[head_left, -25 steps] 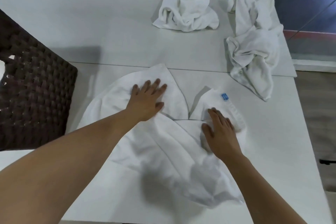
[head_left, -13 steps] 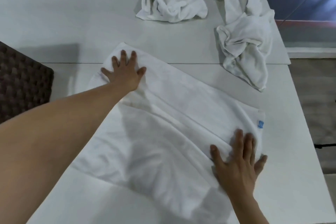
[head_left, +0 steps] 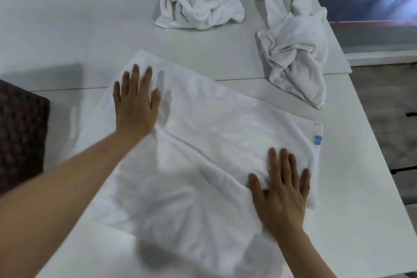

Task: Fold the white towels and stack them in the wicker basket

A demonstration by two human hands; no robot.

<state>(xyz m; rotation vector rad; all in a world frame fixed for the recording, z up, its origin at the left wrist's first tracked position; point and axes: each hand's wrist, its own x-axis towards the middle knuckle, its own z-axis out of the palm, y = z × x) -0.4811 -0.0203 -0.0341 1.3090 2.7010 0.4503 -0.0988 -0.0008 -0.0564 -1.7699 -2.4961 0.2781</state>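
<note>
A white towel (head_left: 209,142) with a small blue label at its right edge lies spread flat across the near part of the white table (head_left: 67,29). My left hand (head_left: 135,101) presses flat on its far left corner, fingers straight. My right hand (head_left: 282,194) presses flat on its near right part, fingers spread. Two crumpled white towels wait farther back: one bunched towel (head_left: 200,0) at the far centre and a longer towel (head_left: 295,36) at the far right. The dark brown wicker basket (head_left: 20,133) shows partly at the left edge.
The table's right edge runs close to the long crumpled towel, with floor beyond. A seam between two tabletops crosses under the spread towel. A dark wall and a ledge stand at the far right.
The towel went from bunched with two folded-in corners to spread flat. My hands slid apart over it, the left to the far left, the right to the near right. The view shifted right.
</note>
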